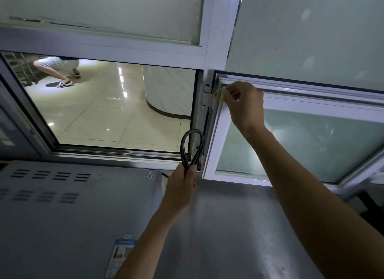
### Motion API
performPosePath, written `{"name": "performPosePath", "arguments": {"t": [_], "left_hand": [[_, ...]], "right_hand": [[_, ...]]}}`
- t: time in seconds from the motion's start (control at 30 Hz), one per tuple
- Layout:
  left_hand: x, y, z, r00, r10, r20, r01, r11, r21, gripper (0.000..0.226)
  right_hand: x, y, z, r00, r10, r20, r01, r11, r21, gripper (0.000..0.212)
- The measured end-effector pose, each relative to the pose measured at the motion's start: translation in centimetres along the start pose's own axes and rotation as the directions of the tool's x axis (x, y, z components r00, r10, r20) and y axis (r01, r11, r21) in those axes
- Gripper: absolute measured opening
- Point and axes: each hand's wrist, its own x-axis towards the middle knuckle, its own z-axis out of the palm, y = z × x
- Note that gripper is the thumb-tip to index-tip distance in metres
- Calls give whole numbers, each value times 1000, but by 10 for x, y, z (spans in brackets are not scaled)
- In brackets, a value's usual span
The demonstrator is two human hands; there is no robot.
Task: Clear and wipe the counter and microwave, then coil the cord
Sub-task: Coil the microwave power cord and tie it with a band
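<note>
View from above a steel desk (224, 226) set against a window wall. The left hand (182, 187) is raised over the desk's rear edge, its fingers curled round a folded black cord (192, 147); the cord's loop stands upright above the fist, in front of the window frame, and a short run of cord trails down behind the microwave (72, 206). The microwave occupies the left of the desk, its vented grey top and a warning sticker facing the camera. The right hand (243, 104) reaches to the upper left corner of a small hinged window (301, 137) that stands ajar, and pinches a thin yellowish band (218, 95) between thumb and fingertips, beside the white hinge (206, 97). Through the open pane at left, a tiled floor (99, 116) and a crouching person (60, 68) in sandals are visible.
</note>
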Motion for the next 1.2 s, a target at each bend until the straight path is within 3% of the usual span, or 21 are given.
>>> {"name": "performPosePath", "arguments": {"t": [0.2, 0.37, 0.5, 0.63, 0.87, 1.2], "left_hand": [[-21, -16, -14, 999, -15, -45, 17, 999, 48, 29], [-39, -22, -18, 997, 0, -75, 10, 991, 132, 31], [-53, -24, -19, 998, -32, -54, 41, 981, 192, 36], [-66, -28, -14, 999, -25, -42, 36, 955, 296, 27], [-70, -45, 7, 999, -51, 7, 45, 933, 356, 33], [-60, -63, 28, 995, -81, 64, 48, 915, 401, 31]], "right_hand": [[-73, -15, 0, 987, 133, 93, -148, 973, 178, 10], [-131, -9, 5, 934, 305, 184, -348, 892, 289, 10], [-171, 0, 8, 861, 439, 258, -508, 771, 384, 12], [-202, 10, 8, 777, 535, 332, -627, 611, 483, 13], [-232, 29, -4, 678, 640, 363, -712, 447, 542, 13], [-249, 40, -11, 649, 667, 367, -719, 379, 583, 16]]}}
